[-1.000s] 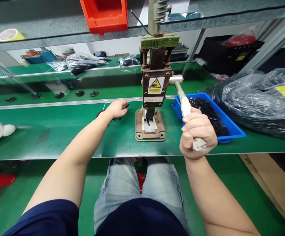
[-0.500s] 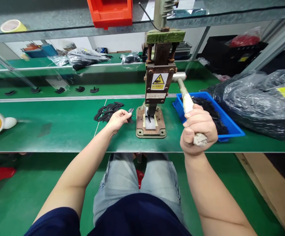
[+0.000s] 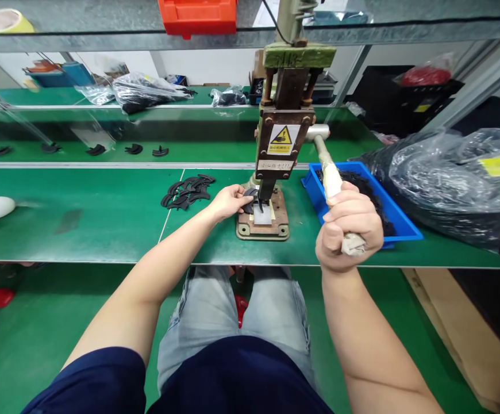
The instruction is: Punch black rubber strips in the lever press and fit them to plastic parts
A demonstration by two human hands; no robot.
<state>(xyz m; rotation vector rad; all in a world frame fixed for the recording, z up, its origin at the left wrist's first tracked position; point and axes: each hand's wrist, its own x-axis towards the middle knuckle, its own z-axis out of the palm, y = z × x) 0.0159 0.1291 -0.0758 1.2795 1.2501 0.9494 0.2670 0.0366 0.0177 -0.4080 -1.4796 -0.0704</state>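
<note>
My left hand (image 3: 231,202) pinches a curved black plastic part (image 3: 248,202) at the left side of the hand press (image 3: 279,144), beside its ram and over its base. My right hand (image 3: 351,227) is wrapped round the taped lever handle (image 3: 331,175) of the press. A pale metal plate (image 3: 262,215) lies on the base under the ram. Left of the press sits a loose pile of curved black parts (image 3: 188,191) on the green worktop. How the held part meets the press is partly hidden by my fingers.
A blue bin (image 3: 364,198) of black pieces stands right of the press, beside a large plastic-wrapped bundle (image 3: 452,178). Several black parts (image 3: 133,149) line the ledge behind. A red bin (image 3: 198,16) and a tape roll (image 3: 6,20) are on the shelf above.
My left hand has moved right, from beside the pile to the press, carrying the curved black part. My right hand keeps its grip on the lever. The view has shifted slightly.
</note>
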